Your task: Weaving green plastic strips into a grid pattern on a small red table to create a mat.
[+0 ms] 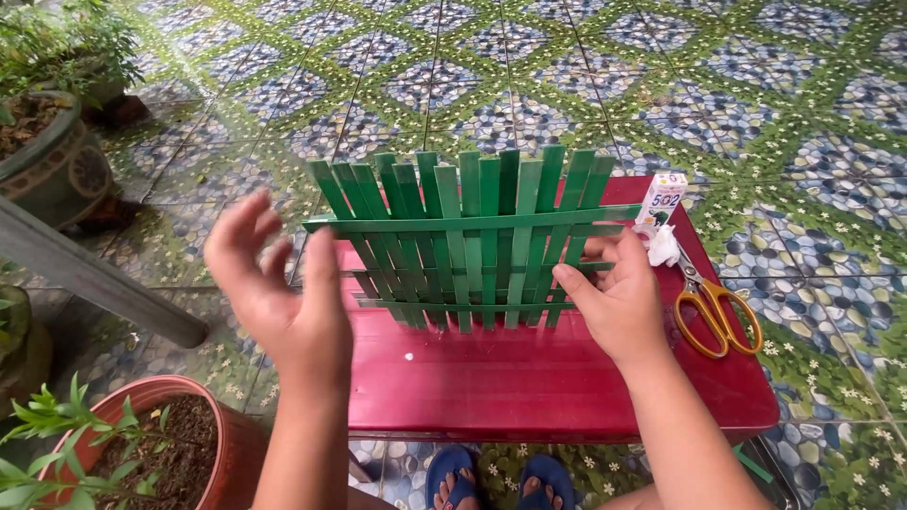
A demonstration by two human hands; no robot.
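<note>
Green slat lattice (463, 241) lies flat on the red table (557, 378), its top ends overhanging the table's far edge and its left corner past the left edge. Right hand (619, 297) has its grip pinched on the lattice's right side, fingers over the lower cross slats, thumb on the near face. Left hand (283, 283) is released, fingers spread, hovering just off the lattice's left edge, touching nothing. Near half of the table is bare red surface, open up to the front edge. Right strip is crowded: small glue box (661, 198) at the far right corner, crumpled white scrap (661, 247) beside it, yellow-handled scissors (718, 312) close to the right edge. Left of the table: a terracotta pot (222, 453) near, a grey pot (57, 165) further back, a grey bar (94, 279) between them. Tiled floor (756, 85) beyond is open.
</note>
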